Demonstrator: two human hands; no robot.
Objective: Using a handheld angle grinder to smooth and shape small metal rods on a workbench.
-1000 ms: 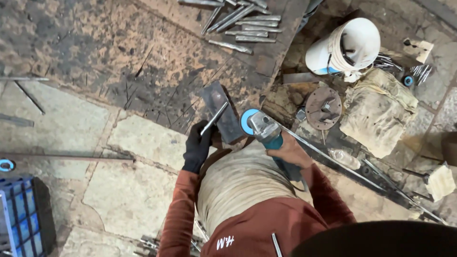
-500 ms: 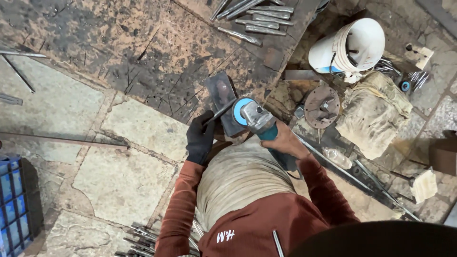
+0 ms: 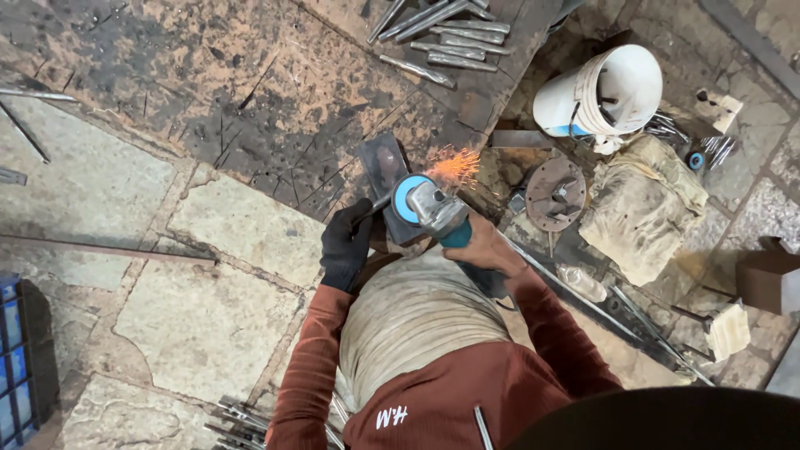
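The bare right hand (image 3: 487, 248) is clamped around a teal angle grinder (image 3: 429, 208), while the black-gloved left hand (image 3: 346, 246) pinches a thin metal rod (image 3: 372, 207) on a small steel plate (image 3: 385, 167) on the floor. Sparks (image 3: 454, 165) fly; the disc could likely snag the rod, kick toward the fingers, or burn the ungloved hand.

The grinder's disc is hidden under its blue guard (image 3: 406, 200). The thin rod in the gloved left hand (image 3: 346, 246) is too small to identify. The blue crate (image 3: 18, 367) is cut by the left edge (only its corner shows).
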